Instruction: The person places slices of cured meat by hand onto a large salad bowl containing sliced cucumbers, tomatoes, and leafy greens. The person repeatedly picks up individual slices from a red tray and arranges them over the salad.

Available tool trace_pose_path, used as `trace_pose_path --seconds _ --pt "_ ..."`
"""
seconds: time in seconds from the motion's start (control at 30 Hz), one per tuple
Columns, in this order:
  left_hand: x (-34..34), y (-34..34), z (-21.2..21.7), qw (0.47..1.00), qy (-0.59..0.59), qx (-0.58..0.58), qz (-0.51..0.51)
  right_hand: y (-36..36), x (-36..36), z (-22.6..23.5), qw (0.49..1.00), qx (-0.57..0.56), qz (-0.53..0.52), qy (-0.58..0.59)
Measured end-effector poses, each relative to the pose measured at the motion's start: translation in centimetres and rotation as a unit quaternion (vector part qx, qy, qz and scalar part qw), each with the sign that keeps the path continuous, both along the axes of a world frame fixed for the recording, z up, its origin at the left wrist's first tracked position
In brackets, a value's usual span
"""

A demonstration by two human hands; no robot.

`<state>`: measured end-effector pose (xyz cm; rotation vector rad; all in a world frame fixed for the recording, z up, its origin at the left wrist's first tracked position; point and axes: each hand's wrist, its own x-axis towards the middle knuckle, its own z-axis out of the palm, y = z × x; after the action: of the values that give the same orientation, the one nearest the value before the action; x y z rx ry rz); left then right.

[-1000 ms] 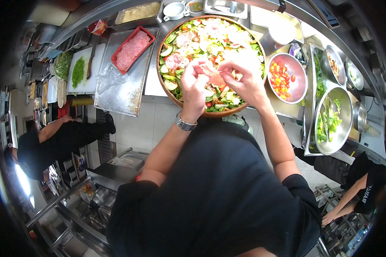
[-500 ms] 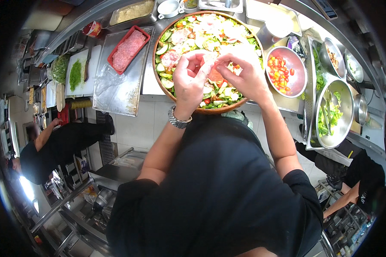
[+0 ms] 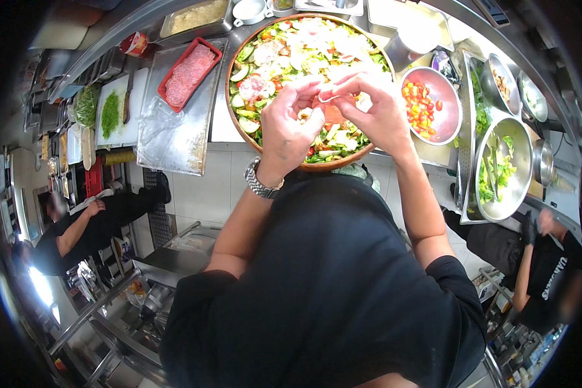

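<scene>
My left hand and my right hand meet above a large round wooden bowl, both with bent fingers. Between their fingertips they pinch a thin pinkish-red salami slice, partly hidden by the fingers. Below lies a mixed salad of greens, cucumber rounds and tomato pieces, topped with several salami slices. Left of the bowl, a red tray of stacked salami rests on a metal sheet pan.
Right of the bowl stand a metal bowl of halved cherry tomatoes and a larger bowl of lettuce with tongs. At left, a white cutting board carries chopped herbs and a knife. Other people work at both sides.
My hands have shifted slightly right, with the left hand's fingers opening somewhat around the salami slice. The people at both sides have changed their arm positions.
</scene>
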<state>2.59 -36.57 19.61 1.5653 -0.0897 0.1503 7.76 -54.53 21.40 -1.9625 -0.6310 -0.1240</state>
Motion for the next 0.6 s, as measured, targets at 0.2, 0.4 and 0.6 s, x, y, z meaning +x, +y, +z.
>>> trace_pose_path --seconds 0.2,0.4,0.6 --pt "-0.5 -0.7 -1.0 0.998 0.009 0.051 0.028 -0.9 -1.0 -1.7 0.983 -0.015 -0.026 0.179" --pt "-2.6 -1.7 -2.5 0.994 0.012 0.105 0.013 -2.5 -2.6 -2.9 0.995 -0.031 0.037 0.085" --pt "-5.3 -1.7 -3.6 0.986 0.028 0.161 -0.018 -3.2 -5.6 -3.4 0.979 -0.056 0.061 0.189"
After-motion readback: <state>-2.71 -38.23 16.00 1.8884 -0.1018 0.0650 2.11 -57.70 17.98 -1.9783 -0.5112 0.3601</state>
